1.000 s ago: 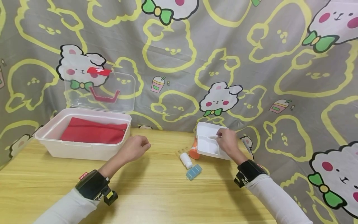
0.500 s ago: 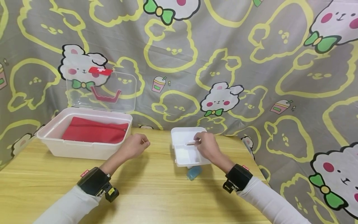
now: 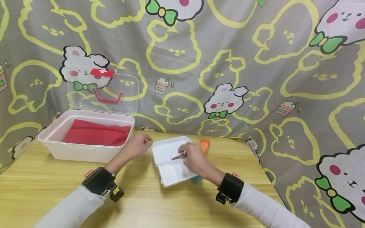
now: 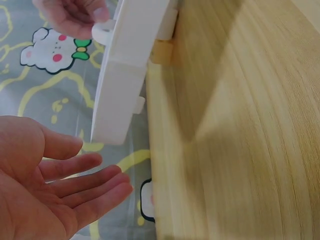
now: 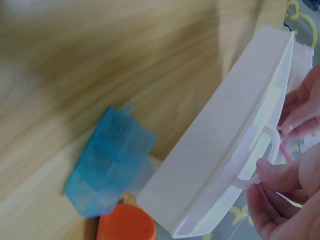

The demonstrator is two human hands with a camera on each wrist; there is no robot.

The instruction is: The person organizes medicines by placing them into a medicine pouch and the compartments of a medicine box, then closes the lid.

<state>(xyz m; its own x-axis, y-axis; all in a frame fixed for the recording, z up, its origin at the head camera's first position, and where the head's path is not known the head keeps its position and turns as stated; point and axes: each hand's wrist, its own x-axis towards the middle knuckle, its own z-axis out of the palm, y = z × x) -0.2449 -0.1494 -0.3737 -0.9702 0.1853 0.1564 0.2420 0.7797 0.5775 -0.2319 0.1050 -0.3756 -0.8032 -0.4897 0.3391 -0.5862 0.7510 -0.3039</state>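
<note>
A white compartment tray (image 3: 168,171) with a small arched handle (image 5: 272,142) is raised over the table. My right hand (image 3: 195,158) pinches that handle between thumb and fingers, as the right wrist view shows. My left hand (image 4: 65,180) is empty, its fingers extended and loosely bent, just off the tray's left end. Under and behind the tray, an orange-capped container (image 3: 204,145) and a blue translucent pill box (image 5: 110,162) rest on the table, both partly covered by it in the head view.
On the left stands a white first-aid box (image 3: 85,153), its clear lid (image 3: 128,91) raised. A red zipped pouch (image 3: 97,133) lies inside it. Behind the wooden table (image 3: 142,202) hangs a patterned grey curtain (image 3: 182,63).
My right hand has carried the tray leftward and closer to me, from beside the small items to near my left hand. The left hand has barely moved.
</note>
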